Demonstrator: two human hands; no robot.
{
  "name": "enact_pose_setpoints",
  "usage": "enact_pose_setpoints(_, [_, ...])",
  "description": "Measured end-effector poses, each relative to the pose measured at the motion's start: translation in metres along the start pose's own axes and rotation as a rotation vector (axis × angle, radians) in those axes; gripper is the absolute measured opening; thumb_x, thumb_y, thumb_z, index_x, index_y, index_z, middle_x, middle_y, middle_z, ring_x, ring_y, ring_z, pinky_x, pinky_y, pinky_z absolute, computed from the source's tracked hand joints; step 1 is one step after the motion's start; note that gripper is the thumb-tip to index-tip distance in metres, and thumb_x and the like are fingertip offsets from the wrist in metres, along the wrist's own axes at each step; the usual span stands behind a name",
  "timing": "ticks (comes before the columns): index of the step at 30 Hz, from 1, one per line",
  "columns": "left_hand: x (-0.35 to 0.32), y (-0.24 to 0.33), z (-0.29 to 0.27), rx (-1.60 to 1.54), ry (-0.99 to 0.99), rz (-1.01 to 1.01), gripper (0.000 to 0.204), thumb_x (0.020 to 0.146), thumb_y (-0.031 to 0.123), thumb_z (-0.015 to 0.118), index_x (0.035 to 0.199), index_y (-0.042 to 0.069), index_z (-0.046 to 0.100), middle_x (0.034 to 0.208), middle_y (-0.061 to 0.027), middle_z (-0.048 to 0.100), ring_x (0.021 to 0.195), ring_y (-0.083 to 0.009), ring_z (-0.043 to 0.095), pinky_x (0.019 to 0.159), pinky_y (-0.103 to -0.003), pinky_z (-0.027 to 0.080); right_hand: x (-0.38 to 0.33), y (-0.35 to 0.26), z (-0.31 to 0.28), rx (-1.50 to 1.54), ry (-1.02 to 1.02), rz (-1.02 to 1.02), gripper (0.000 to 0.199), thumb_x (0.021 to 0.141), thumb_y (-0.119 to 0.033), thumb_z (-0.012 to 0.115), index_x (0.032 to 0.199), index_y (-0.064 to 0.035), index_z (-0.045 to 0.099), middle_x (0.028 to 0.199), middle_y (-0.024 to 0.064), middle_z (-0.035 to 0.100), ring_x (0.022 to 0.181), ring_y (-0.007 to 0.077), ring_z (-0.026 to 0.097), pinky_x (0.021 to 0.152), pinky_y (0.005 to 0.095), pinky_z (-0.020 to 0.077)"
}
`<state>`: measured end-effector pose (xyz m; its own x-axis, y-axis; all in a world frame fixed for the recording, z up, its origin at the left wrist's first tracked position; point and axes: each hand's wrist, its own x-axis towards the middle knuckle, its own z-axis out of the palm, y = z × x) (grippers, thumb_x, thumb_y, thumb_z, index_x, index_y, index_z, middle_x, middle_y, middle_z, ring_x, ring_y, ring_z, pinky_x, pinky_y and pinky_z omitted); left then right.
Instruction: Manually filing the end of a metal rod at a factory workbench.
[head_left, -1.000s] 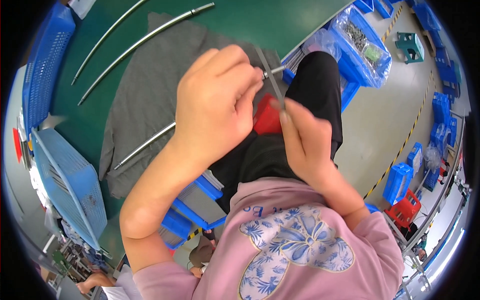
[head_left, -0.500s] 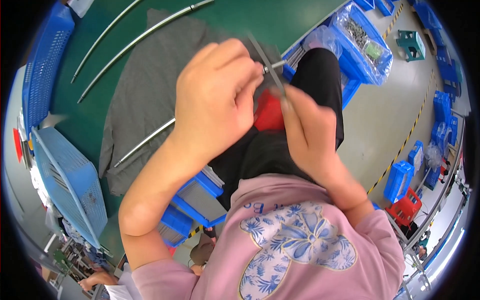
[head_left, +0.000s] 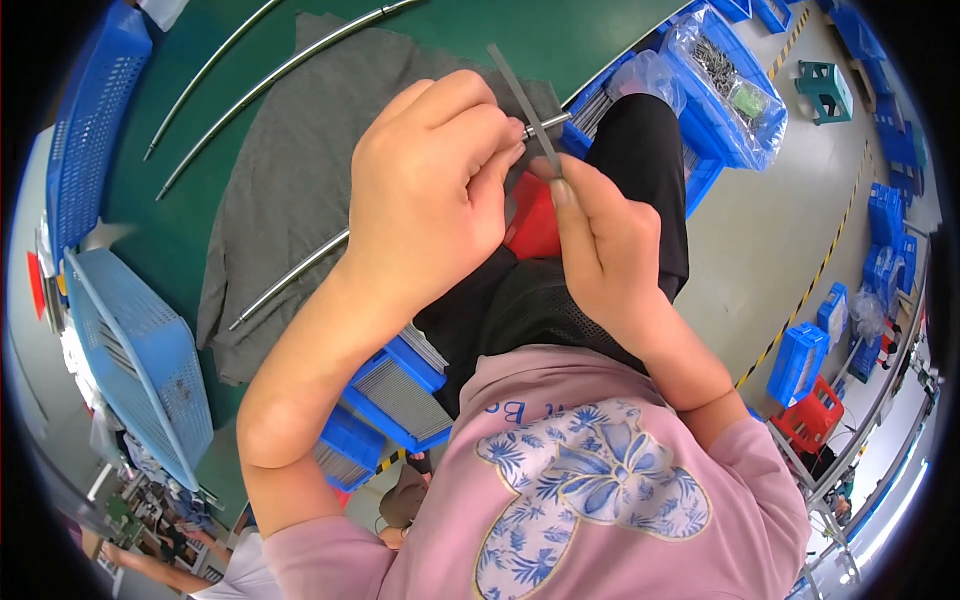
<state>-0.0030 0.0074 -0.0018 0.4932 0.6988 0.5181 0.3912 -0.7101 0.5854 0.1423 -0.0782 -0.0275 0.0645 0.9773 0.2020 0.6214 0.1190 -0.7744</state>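
Observation:
My left hand (head_left: 435,185) is closed around a thin shiny metal tube (head_left: 290,280). One length of the tube slants down to the left over the grey cloth (head_left: 270,190). Its short stepped end pokes out past my fingertips on the right. Between thumb and fingers of my right hand (head_left: 610,235) is pinched a narrow, flat grey strip (head_left: 522,98), shaped like a file. The strip crosses the tube near that end; whether they touch I cannot tell. My palm hides the tube's middle.
Two curved metal tubes (head_left: 270,85) lie on the green tabletop (head_left: 500,30). Blue baskets (head_left: 150,360) stand at the left edge. A blue bin (head_left: 720,85) with bagged small metal parts sits far right, by my knee. Blue trays (head_left: 400,400) of rods are below the table. Another person's arm (head_left: 150,568) shows lower left.
My right hand and the flat strip have shifted slightly up and left across the tube. My left hand and the tube stay nearly still. The other person's arm at lower left has moved.

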Motion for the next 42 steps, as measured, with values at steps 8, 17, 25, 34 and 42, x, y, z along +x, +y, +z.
enact_pose_setpoints(8, [-0.003, 0.001, 0.000, -0.009, -0.014, -0.030, 0.013, 0.067, -0.008, 0.069, 0.070, -0.001, 0.058, 0.068, -0.0073, 0.053, 0.059, -0.0218, 0.051, 0.053, -0.030, 0.041, -0.001, -0.003, 0.002, -0.025, 0.046, -0.028, 0.020, 0.085, -0.004, 0.057, 0.104, -0.0014, 0.059, 0.068, 0.0134, 0.063, 0.053, 0.0296, 0.062, 0.047, 0.0353, 0.0465])
enact_pose_setpoints(17, [-0.001, -0.001, 0.000, -0.005, -0.022, -0.007, 0.013, 0.068, -0.008, 0.069, 0.071, -0.001, 0.058, 0.068, -0.0070, 0.053, 0.059, -0.0210, 0.052, 0.052, -0.029, 0.040, -0.018, 0.013, 0.016, -0.021, 0.152, -0.068, 0.019, 0.083, -0.005, 0.060, 0.102, -0.0019, 0.059, 0.063, 0.0125, 0.059, 0.050, 0.0294, 0.058, 0.044, 0.0356, 0.0420])
enact_pose_setpoints(25, [-0.004, 0.003, 0.002, -0.010, -0.033, -0.015, 0.014, 0.069, -0.008, 0.069, 0.070, -0.001, 0.057, 0.068, -0.0063, 0.053, 0.058, -0.0198, 0.051, 0.051, -0.029, 0.040, -0.021, 0.007, 0.009, -0.049, 0.141, -0.029, 0.017, 0.084, -0.007, 0.060, 0.100, -0.0041, 0.058, 0.058, 0.0113, 0.056, 0.048, 0.0303, 0.055, 0.042, 0.0373, 0.0396])
enact_pose_setpoints(34, [-0.003, 0.002, 0.002, -0.012, -0.050, -0.019, 0.013, 0.069, -0.009, 0.068, 0.070, -0.001, 0.057, 0.068, -0.0069, 0.052, 0.058, -0.0199, 0.051, 0.051, -0.028, 0.040, -0.016, 0.005, 0.004, -0.064, 0.137, -0.039, 0.017, 0.082, -0.007, 0.061, 0.099, -0.0046, 0.059, 0.057, 0.0115, 0.055, 0.049, 0.0303, 0.056, 0.042, 0.0375, 0.0396])
enact_pose_setpoints(42, [-0.001, 0.000, -0.001, 0.012, -0.019, -0.012, 0.014, 0.069, -0.009, 0.069, 0.070, -0.001, 0.057, 0.068, -0.0068, 0.052, 0.058, -0.0189, 0.051, 0.051, -0.027, 0.040, 0.004, -0.011, -0.008, -0.086, -0.021, -0.009, 0.020, 0.089, -0.001, 0.053, 0.106, 0.0009, 0.062, 0.067, 0.0191, 0.058, 0.053, 0.0304, 0.059, 0.049, 0.0308, 0.0438])
